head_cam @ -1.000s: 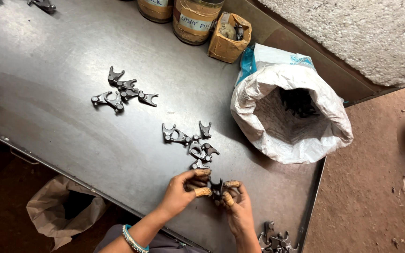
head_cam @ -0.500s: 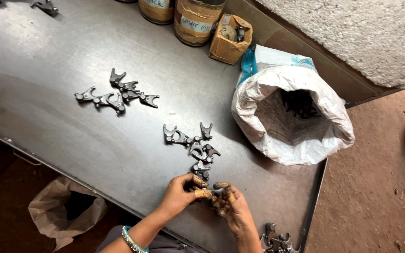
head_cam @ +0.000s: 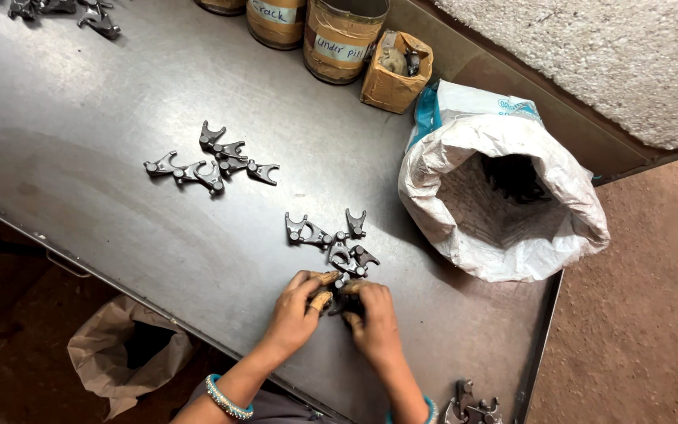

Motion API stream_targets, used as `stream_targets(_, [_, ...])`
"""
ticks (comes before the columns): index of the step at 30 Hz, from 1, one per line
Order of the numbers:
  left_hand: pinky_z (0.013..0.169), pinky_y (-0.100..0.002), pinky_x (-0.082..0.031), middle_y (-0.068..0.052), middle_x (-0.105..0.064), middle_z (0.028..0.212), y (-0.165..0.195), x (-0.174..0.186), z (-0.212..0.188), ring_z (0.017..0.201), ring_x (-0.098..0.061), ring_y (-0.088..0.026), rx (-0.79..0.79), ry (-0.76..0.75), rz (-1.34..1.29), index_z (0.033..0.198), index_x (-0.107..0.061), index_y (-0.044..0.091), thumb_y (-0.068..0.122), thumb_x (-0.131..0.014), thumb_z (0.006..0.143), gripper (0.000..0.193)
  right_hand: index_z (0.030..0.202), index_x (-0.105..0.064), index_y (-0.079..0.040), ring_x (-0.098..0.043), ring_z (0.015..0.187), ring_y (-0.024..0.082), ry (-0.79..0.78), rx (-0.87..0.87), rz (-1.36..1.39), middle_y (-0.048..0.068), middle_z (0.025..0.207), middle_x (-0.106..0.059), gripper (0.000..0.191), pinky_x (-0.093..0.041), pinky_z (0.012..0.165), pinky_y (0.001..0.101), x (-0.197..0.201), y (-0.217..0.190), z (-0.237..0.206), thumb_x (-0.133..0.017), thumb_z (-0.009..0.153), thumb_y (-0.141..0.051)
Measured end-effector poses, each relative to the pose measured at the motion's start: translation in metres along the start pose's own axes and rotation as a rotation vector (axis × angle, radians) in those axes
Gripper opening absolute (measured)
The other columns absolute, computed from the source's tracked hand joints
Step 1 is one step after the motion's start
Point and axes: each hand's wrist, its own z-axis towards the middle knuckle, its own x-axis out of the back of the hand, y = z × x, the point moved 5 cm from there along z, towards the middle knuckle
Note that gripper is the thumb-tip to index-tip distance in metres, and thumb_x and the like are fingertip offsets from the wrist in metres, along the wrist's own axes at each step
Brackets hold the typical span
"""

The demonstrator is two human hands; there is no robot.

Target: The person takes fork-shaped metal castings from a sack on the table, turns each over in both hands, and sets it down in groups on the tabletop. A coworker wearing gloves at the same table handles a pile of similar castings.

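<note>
At the counter's point(head_cam: 80, 118) near edge, left hand point(head_cam: 292, 314) and right hand point(head_cam: 374, 318) are both pinching one forged fork piece point(head_cam: 344, 302) between them, just below a small pile point(head_cam: 331, 239).

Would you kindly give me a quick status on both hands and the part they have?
Left hand and right hand together, both gripping one dark forked metal part. Small pile of like parts just beyond the fingers. Open white sack to the right, apart.

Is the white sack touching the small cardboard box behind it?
Apart. The head view shows bare metal table between the white sack and the cardboard box.
</note>
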Motion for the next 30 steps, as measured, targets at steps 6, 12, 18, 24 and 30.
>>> stream_targets(6, [0.093,-0.039,-0.051,-0.015,-0.067,0.121,0.0,-0.008,0.002,0.111,-0.065,-0.035,0.038,-0.08,0.014,0.12,-0.068,-0.001,-0.001,-0.062,0.086,0.034,0.103,-0.065,-0.004,-0.069,0.094,0.021,0.006,-0.218,0.184,0.007,0.102,-0.074,0.034,-0.057,0.085,0.0353,-0.002,0.034,-0.023,-0.082,0.074,0.001])
stream_targets(12, [0.085,-0.035,-0.055,-0.01,-0.071,0.112,0.013,-0.014,-0.005,0.099,-0.069,-0.025,0.071,-0.24,-0.122,0.118,-0.07,0.003,0.008,-0.074,0.084,0.035,0.123,-0.062,-0.01,-0.068,0.085,0.018,0.007,-0.659,1.178,0.011,0.103,-0.07,0.037,-0.056,0.071,0.0321,0.013,0.066,-0.058,-0.072,0.087,-0.006])
stream_targets(18, [0.059,-0.026,-0.053,-0.002,-0.076,0.091,-0.005,-0.041,-0.017,0.072,-0.064,-0.007,0.398,-0.363,-0.563,0.11,-0.075,0.002,0.009,-0.079,0.085,0.026,0.125,-0.061,-0.001,-0.07,0.084,0.016,0.068,-0.84,1.502,0.009,0.101,-0.071,0.032,-0.06,0.076,0.031,-0.008,0.081,-0.077,-0.064,0.094,-0.009])
stream_targets(24, [0.06,-0.021,-0.053,-0.002,-0.075,0.089,-0.022,-0.046,-0.024,0.074,-0.065,-0.005,0.463,-0.338,-0.717,0.107,-0.075,0.0,0.007,-0.079,0.085,0.023,0.12,-0.063,0.003,-0.071,0.079,0.017,0.036,-0.887,1.57,0.009,0.094,-0.072,0.035,-0.061,0.069,0.0316,-0.023,0.103,-0.091,-0.068,0.093,-0.018])
stream_targets(30, [0.053,-0.023,-0.049,-0.003,-0.072,0.081,-0.019,-0.034,-0.02,0.062,-0.059,-0.005,0.488,-0.319,-0.467,0.102,-0.076,0.0,0.012,-0.086,0.078,0.029,0.112,-0.064,0.005,-0.071,0.079,0.022,-0.15,-0.57,1.235,0.015,0.095,-0.073,0.04,-0.059,0.065,0.0289,0.02,0.107,-0.045,-0.079,0.077,-0.009])
